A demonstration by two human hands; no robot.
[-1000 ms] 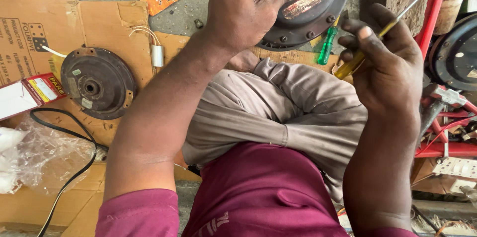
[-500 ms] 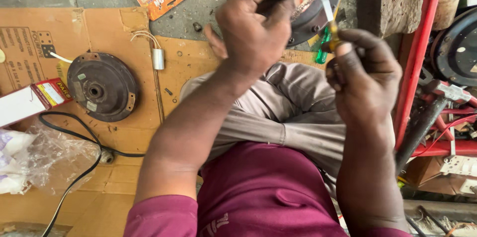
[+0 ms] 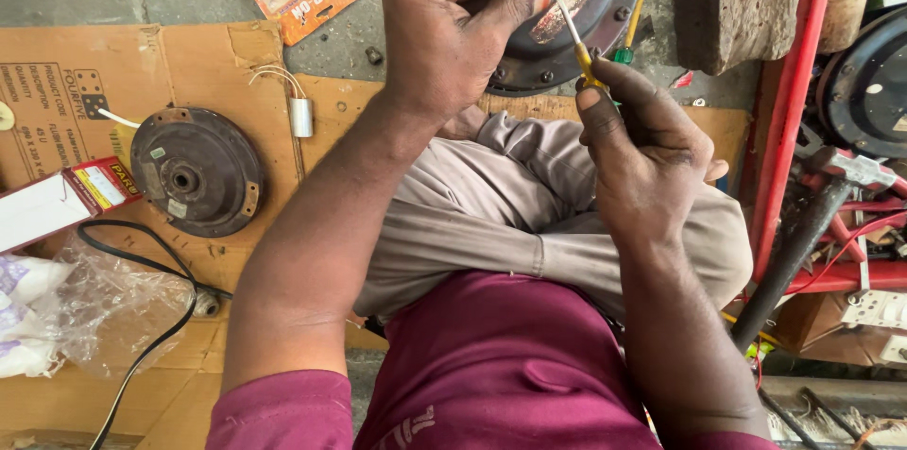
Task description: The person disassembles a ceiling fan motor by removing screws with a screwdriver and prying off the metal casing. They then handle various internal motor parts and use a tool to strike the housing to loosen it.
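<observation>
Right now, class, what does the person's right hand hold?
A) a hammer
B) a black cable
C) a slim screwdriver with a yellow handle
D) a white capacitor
C: the right hand grips a slim yellow-handled screwdriver, its tip at the round motor housing held by the left hand.

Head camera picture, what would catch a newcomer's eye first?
The two hands at top centre: the left hand grips a dark round motor housing, and the right hand holds a yellow-handled screwdriver against it. At left, a second round motor part lies on flattened cardboard.
</observation>
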